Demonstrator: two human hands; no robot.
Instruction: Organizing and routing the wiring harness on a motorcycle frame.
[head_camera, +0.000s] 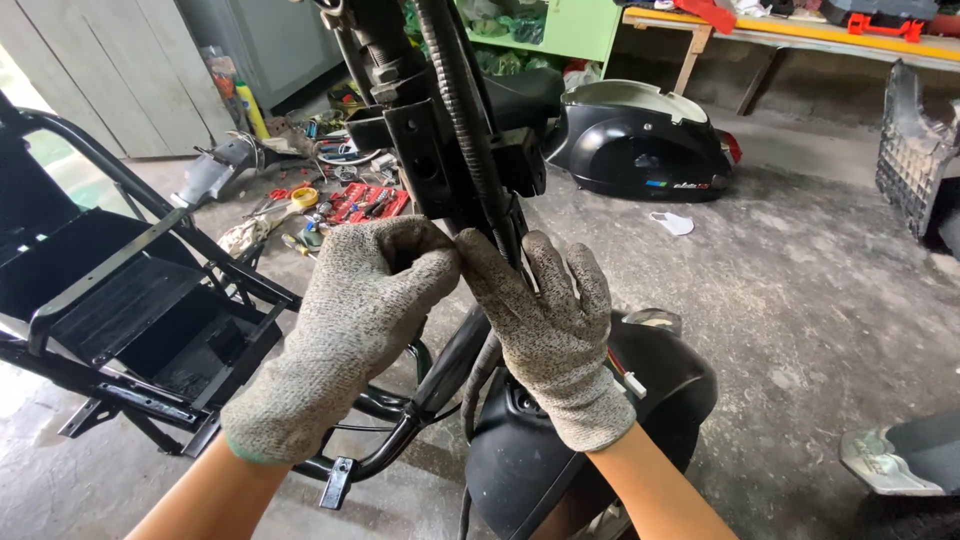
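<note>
Both gloved hands up on the black corrugated cable sleeve (470, 130): left hand (350, 330) fingers pinched shut, right hand (550, 330) wrapped around it. Scooter frame (110, 300) stripped bare, body panel (640, 140) lying off on the floor.

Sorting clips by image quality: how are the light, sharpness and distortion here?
Head view: soft even daylight, no harsh shadows; grey knit-gloved left hand and right hand on the black corrugated cable sleeve are sharp; wide-angle bending at edges; faint sheen on the glossy black scooter body panel.
</note>
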